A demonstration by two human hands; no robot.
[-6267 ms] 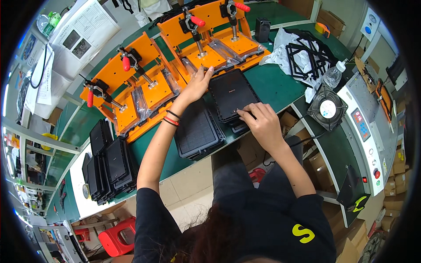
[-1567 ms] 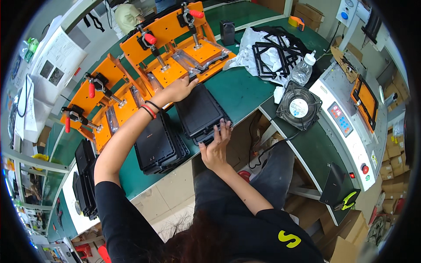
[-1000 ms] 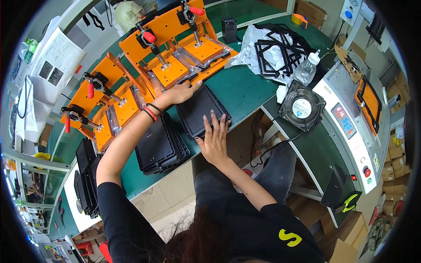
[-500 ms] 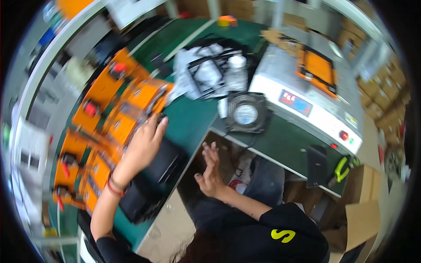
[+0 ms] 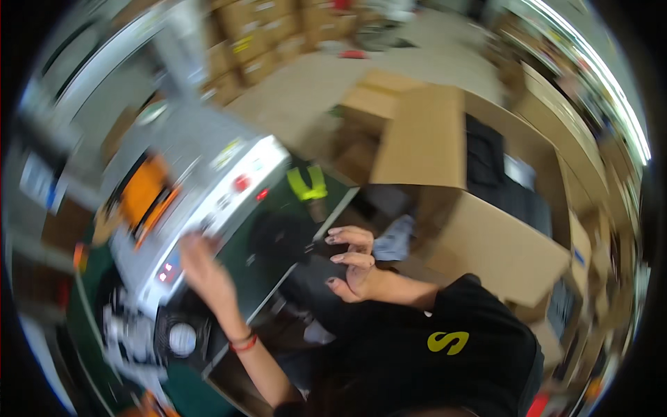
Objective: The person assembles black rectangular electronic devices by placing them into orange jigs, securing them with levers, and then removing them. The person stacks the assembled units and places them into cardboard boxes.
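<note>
My left hand (image 5: 207,272) is raised over the bench edge, in front of the panel of a grey and white machine (image 5: 260,163). Motion smears its fingers, and I see nothing held in it. My right hand (image 5: 358,267) hovers by the bench corner with its fingers curved and apart, holding nothing. Between the hands a flat black item (image 5: 281,235), blurred, lies on the green bench top (image 5: 240,271). Yellow-green handled pliers or cutters (image 5: 307,184) rest beyond it near the corner. An orange and black frame (image 5: 146,198) lies on top of the machine.
A large open cardboard box (image 5: 504,243) with black items (image 5: 511,181) inside stands to the right, its flaps spread towards my right arm. A black fan (image 5: 182,339) sits at the bench's lower left. Stacked cartons (image 5: 257,42) line the back.
My view has swung right, from the orange fixtures to the machine and the open box. My left hand has left the fixtures and is now in front of the machine; the right stays empty.
</note>
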